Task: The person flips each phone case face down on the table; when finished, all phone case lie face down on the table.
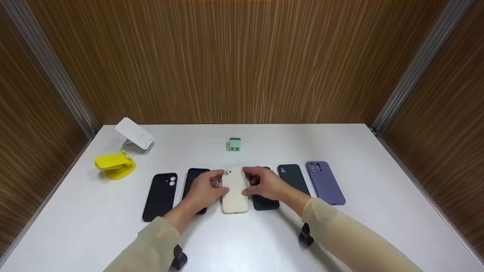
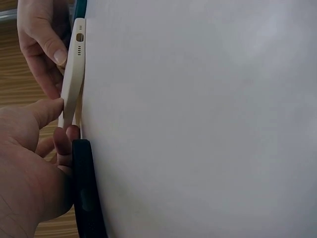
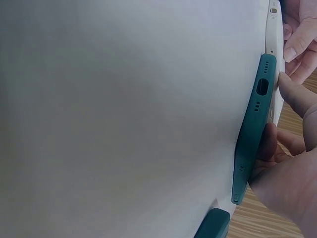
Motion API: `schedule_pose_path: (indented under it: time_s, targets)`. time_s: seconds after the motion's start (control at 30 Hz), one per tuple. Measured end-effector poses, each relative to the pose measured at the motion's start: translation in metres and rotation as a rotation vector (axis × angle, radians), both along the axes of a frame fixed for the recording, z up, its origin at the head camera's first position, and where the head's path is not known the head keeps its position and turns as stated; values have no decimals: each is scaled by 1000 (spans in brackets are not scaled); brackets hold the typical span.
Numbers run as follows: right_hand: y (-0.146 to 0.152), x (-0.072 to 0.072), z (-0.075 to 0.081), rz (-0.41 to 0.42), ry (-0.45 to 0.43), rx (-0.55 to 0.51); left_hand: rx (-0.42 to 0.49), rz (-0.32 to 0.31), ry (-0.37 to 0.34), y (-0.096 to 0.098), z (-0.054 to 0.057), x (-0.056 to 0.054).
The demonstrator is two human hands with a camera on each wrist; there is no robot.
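Well, on the table, the left hand pinches the white case by its left edge, the right hand by its right. The case lies between the two grips, its near end jutting past both. Just beside it, each hand partly hides a neighbour: black case left, green case right. Beyond sits the plug.

The cream case looks smooth and matt, the tabletop glossy.
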State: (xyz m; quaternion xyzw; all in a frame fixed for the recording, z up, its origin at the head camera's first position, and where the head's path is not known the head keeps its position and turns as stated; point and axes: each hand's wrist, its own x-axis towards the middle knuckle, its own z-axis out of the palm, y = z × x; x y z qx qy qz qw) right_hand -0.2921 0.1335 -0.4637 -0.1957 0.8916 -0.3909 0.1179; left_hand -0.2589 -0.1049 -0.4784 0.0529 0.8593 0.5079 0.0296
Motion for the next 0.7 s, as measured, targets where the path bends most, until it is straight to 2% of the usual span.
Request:
schedule_pose_path:
  time_s: [0.5, 0.7]
  targets:
    - [-2, 2, 3, 21, 47, 41, -47, 13, 2, 0, 4, 3]
    - [-1, 1, 0, 11, 34, 46, -30, 17, 11, 2, 2, 2]
